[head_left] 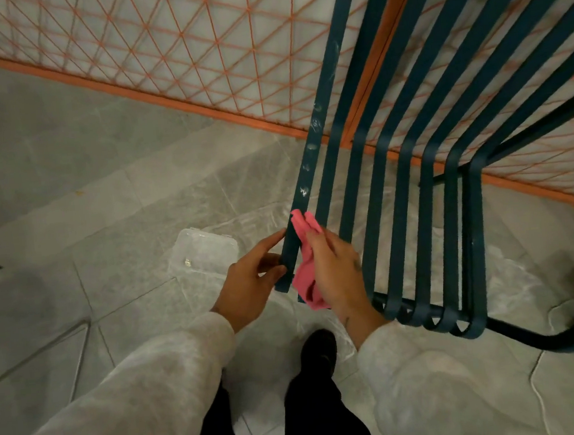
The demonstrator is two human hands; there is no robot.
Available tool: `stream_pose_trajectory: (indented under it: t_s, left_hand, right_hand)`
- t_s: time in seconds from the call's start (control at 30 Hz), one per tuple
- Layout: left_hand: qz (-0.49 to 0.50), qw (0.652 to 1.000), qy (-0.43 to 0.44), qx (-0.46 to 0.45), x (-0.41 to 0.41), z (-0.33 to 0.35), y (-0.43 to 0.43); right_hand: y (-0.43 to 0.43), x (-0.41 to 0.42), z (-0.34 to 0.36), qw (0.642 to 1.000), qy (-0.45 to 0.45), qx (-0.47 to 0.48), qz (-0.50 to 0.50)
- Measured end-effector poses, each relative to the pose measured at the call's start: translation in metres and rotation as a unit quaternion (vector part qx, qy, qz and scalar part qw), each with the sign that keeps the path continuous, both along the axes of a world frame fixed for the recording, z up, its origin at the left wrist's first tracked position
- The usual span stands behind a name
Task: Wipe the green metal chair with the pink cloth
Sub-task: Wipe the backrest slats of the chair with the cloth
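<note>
Pink cloth (305, 270) in right hand (334, 265), against chair slat (294, 223).

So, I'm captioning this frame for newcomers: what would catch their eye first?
The pink cloth, gripped in the right hand, presses on the green metal chair's leftmost slat at centre, which the left hand steadies. White smudges dot that slat higher up. An orange mesh fence fills the top.

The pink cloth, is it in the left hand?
No, the pink cloth is held by the right hand against a chair slat, while the left hand grips the outermost slat.
</note>
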State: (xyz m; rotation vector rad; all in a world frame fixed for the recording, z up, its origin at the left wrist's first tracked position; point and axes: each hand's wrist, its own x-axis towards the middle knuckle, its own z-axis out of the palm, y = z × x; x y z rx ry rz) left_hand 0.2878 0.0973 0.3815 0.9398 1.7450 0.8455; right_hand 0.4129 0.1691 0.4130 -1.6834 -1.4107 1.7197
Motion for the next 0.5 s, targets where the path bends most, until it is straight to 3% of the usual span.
stream_pose_trajectory:
  t_s: [0.13, 0.23, 0.43, 0.5]
  left_hand:
    - [-0.027, 0.999, -0.041, 0.002, -0.009, -0.005, 0.001]
    - [-0.051, 0.996, -0.069, 0.017, -0.019, -0.01, 0.002]
    - [-0.112, 0.989, -0.092, 0.026, -0.038, -0.02, 0.002]
    - [-0.138, 0.987, -0.079, 0.025, -0.042, -0.021, 0.006]
  right_hand:
    - [-0.033, 0.004, -0.017, 0.995, -0.028, -0.076, -0.055]
    - [-0.049, -0.001, -0.021, 0.997, -0.032, -0.02, -0.061]
    - [-0.028, -0.032, -0.012, 0.976, 0.013, 0.07, -0.206]
    - [-0.034, -0.039, -0.014, 0.974, -0.024, 0.099, -0.203]
